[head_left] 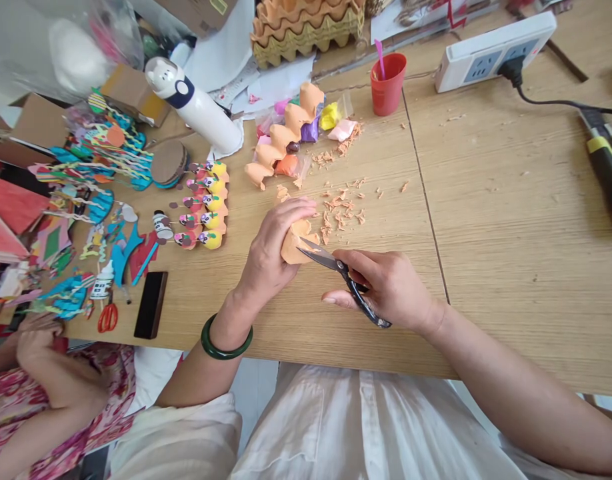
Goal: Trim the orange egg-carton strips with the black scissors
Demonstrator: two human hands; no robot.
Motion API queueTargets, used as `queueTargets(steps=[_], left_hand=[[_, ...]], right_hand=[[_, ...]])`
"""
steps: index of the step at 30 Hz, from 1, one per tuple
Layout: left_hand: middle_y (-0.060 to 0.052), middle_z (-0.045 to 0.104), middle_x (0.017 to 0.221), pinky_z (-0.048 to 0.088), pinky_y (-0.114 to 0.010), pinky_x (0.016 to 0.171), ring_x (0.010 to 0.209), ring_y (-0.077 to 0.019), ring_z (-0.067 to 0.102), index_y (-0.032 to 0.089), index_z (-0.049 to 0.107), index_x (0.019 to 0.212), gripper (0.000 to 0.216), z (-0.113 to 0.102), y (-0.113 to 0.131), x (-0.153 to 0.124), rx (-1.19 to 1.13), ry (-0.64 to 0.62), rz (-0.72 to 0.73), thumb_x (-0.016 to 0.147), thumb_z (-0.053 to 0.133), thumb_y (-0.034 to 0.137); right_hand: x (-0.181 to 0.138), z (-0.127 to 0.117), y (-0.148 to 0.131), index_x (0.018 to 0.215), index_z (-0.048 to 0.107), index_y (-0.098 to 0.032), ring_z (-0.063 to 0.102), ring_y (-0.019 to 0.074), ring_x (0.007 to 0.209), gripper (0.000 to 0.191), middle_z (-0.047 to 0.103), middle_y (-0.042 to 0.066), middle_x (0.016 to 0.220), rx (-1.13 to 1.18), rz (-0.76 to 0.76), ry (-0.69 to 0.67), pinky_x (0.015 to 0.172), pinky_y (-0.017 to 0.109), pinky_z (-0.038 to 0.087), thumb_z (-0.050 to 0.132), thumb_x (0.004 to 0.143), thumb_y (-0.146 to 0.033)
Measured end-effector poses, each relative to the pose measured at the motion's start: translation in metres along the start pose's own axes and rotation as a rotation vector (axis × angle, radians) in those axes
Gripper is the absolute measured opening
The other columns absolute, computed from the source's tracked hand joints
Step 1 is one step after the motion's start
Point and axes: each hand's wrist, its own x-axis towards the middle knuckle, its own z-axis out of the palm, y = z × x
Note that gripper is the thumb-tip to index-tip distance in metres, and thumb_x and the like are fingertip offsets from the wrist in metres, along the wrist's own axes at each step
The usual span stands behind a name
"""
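My left hand (pixel 272 241) is wrapped round an orange egg carton cup (pixel 292 248) above the table. In my right hand (pixel 386 283) is a pair of scissors (pixel 357 288) with black handles, my fingers in the loops. The blade tips lie against the cup's rim on its right side. Orange carton scraps (pixel 339 212) are scattered on the wood just beyond my hands. Farther off stands a strip of orange carton cups (pixel 286 137), with small bags of coloured clay around it.
Painted carton pieces (pixel 212 207), a black phone (pixel 151 305) and red-handled scissors (pixel 107 317) lie to the left. A white bottle (pixel 201 113), a red cup (pixel 387 85) and a power strip (pixel 496 52) stand farther back. Another person's hands (pixel 39 333) are at far left.
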Motion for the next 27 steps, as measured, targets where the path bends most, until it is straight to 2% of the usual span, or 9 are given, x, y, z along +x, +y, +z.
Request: queueTargets(steps=[6, 9, 11, 13, 15, 17, 22, 24, 27], left_hand=[[-0.008, 0.068, 0.137, 0.049, -0.041, 0.117, 0.132, -0.0237, 0.062, 0.023, 0.057, 0.138, 0.051, -0.004, 0.002, 0.000, 0.102, -0.022, -0.095, 0.091, 0.061, 0.006], [-0.009, 0.068, 0.136, 0.051, -0.039, 0.115, 0.130, -0.0239, 0.063, 0.022, 0.057, 0.140, 0.055, -0.005, 0.000, -0.001, 0.141, -0.026, -0.123, 0.088, 0.062, 0.006], [-0.010, 0.068, 0.137, 0.050, -0.038, 0.115, 0.130, -0.0244, 0.062, 0.021, 0.056, 0.142, 0.058, -0.005, -0.001, -0.002, 0.152, -0.040, -0.134, 0.087, 0.061, 0.005], [-0.010, 0.067, 0.137, 0.049, -0.039, 0.115, 0.130, -0.0248, 0.062, 0.022, 0.054, 0.146, 0.061, -0.004, -0.003, -0.003, 0.159, -0.057, -0.142, 0.088, 0.060, 0.006], [-0.010, 0.067, 0.136, 0.050, -0.039, 0.114, 0.129, -0.0253, 0.062, 0.023, 0.052, 0.150, 0.062, -0.003, -0.003, -0.003, 0.162, -0.073, -0.142, 0.090, 0.060, 0.009], [-0.010, 0.067, 0.134, 0.050, -0.040, 0.113, 0.126, -0.0256, 0.063, 0.023, 0.050, 0.152, 0.062, -0.003, -0.004, -0.004, 0.168, -0.087, -0.140, 0.092, 0.060, 0.012], [-0.011, 0.066, 0.132, 0.052, -0.042, 0.111, 0.124, -0.0270, 0.063, 0.021, 0.048, 0.153, 0.070, -0.004, -0.002, -0.002, 0.209, -0.134, -0.141, 0.086, 0.056, 0.005], [-0.013, 0.066, 0.132, 0.052, -0.046, 0.110, 0.123, -0.0293, 0.062, 0.018, 0.047, 0.154, 0.074, -0.004, 0.000, -0.001, 0.243, -0.203, -0.123, 0.082, 0.055, 0.001], [-0.016, 0.065, 0.132, 0.051, -0.054, 0.112, 0.123, -0.0328, 0.061, 0.014, 0.047, 0.152, 0.074, -0.002, 0.003, 0.002, 0.308, -0.382, -0.068, 0.080, 0.052, -0.004]], right_hand=[[0.004, -0.006, -0.002, 0.095, 0.066, -0.016, 0.040, 0.0086, 0.054, 0.057, 0.046, -0.006, 0.061, 0.312, 0.323, -0.063, 0.053, 0.022, 0.034, 0.062, 0.092, -0.073], [0.008, -0.008, -0.004, 0.078, 0.057, -0.019, 0.044, 0.0094, 0.051, 0.057, 0.045, -0.005, 0.062, 0.493, 0.547, -0.154, 0.047, 0.023, 0.036, 0.066, 0.088, -0.074], [0.009, -0.009, -0.005, 0.075, 0.054, -0.021, 0.046, 0.0103, 0.049, 0.058, 0.042, -0.006, 0.061, 0.618, 0.642, -0.218, 0.043, 0.024, 0.039, 0.067, 0.085, -0.076], [0.010, -0.009, -0.006, 0.081, 0.059, -0.020, 0.049, 0.0108, 0.052, 0.056, 0.044, -0.005, 0.064, 0.667, 0.628, -0.228, 0.045, 0.024, 0.044, 0.069, 0.084, -0.075], [0.011, -0.009, -0.006, 0.088, 0.063, -0.018, 0.052, 0.0109, 0.059, 0.055, 0.048, -0.004, 0.069, 0.657, 0.552, -0.197, 0.051, 0.024, 0.049, 0.071, 0.084, -0.073], [0.011, -0.010, -0.005, 0.087, 0.062, -0.018, 0.053, 0.0107, 0.061, 0.056, 0.048, -0.004, 0.070, 0.659, 0.518, -0.176, 0.053, 0.023, 0.050, 0.069, 0.086, -0.073], [0.011, -0.008, -0.004, 0.081, 0.056, -0.019, 0.052, 0.0097, 0.051, 0.063, 0.048, -0.005, 0.064, 0.743, 0.652, -0.241, 0.046, 0.024, 0.052, 0.057, 0.089, -0.081], [0.011, -0.006, -0.004, 0.083, 0.058, -0.018, 0.052, 0.0100, 0.049, 0.063, 0.049, -0.005, 0.062, 0.734, 0.676, -0.214, 0.044, 0.024, 0.052, 0.059, 0.087, -0.081], [0.012, -0.003, -0.002, 0.084, 0.058, -0.018, 0.049, 0.0097, 0.048, 0.064, 0.048, -0.005, 0.060, 0.720, 0.675, -0.111, 0.044, 0.024, 0.053, 0.059, 0.087, -0.082]])
